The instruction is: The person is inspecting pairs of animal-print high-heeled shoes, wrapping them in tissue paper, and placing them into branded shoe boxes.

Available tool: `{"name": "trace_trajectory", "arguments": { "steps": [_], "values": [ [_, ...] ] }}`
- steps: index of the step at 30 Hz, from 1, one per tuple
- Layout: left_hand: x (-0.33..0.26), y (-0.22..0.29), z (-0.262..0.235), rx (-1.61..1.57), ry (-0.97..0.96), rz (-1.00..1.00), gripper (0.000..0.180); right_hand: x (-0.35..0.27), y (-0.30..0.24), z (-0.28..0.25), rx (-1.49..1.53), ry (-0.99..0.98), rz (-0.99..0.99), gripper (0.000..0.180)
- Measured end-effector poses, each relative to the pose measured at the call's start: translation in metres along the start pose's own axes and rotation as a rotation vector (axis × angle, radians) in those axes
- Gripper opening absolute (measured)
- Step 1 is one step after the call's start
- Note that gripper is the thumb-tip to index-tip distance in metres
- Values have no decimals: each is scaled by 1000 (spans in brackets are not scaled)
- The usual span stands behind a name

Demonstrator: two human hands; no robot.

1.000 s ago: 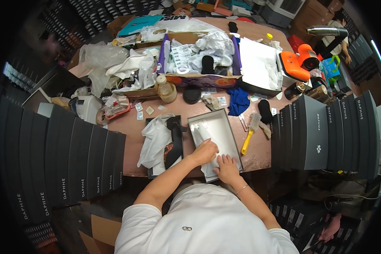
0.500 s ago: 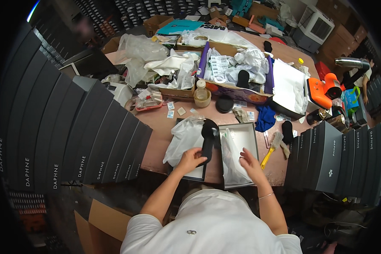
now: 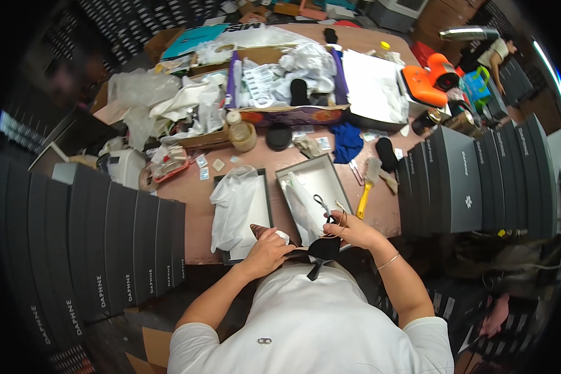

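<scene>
My left hand [image 3: 265,252] and my right hand [image 3: 350,228] hold a black high-heeled shoe [image 3: 323,249] at the table's near edge, close to my chest. The left hand grips its pointed toe end, where a white wad of stuffing [image 3: 283,235] shows. The fingers of the right hand are on the thin ankle strap [image 3: 321,203] by the heel. Just beyond the hands lies an open grey shoe box [image 3: 328,173] lined with white paper. To its left sits a box lid [image 3: 263,209] with a crumpled clear plastic bag [image 3: 234,202] on it.
Stacks of dark boxes stand at the left [image 3: 106,249] and at the right [image 3: 461,181]. A yellow-handled brush [image 3: 366,186], a blue cloth [image 3: 346,141], a black round lid [image 3: 278,134], a jar [image 3: 243,134] and heaps of paper crowd the table. Another person [image 3: 495,53] stands far right.
My hands left the paper in the open box. The left hand picked the black shoe up off the lid, and now both hands hold it raised at the table edge.
</scene>
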State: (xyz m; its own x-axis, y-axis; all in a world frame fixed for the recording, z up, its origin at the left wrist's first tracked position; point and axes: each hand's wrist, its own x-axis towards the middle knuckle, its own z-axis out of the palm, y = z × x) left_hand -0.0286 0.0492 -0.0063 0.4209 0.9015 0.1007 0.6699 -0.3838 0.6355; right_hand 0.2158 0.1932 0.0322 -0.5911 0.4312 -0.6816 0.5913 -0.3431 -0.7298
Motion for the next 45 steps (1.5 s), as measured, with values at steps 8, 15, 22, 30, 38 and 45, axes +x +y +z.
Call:
{"name": "trace_trajectory", "arguments": {
  "steps": [8, 15, 22, 30, 38, 45],
  "values": [
    [13, -9, 4, -62, 6, 87, 37, -23, -24, -35, 365, 147, -293, 50],
    [26, -5, -8, 48, 85, 186, 36, 4, -11, -20, -69, -27, -376, 63],
    [11, -5, -1, 42, 178, 107, 33, -31, -5, -10, 33, -205, -365, 98],
    [30, -51, -55, -47, 471, -158, 59, -45, 28, 29, 462, -133, -387, 65],
    [44, -239, -58, 212, 238, -666, 32, -62, 31, 36, 718, -18, -364, 84],
    [42, -61, -170, 140, 1173, -315, 16, -67, 20, 34, 876, -135, -633, 83]
  ]
}}
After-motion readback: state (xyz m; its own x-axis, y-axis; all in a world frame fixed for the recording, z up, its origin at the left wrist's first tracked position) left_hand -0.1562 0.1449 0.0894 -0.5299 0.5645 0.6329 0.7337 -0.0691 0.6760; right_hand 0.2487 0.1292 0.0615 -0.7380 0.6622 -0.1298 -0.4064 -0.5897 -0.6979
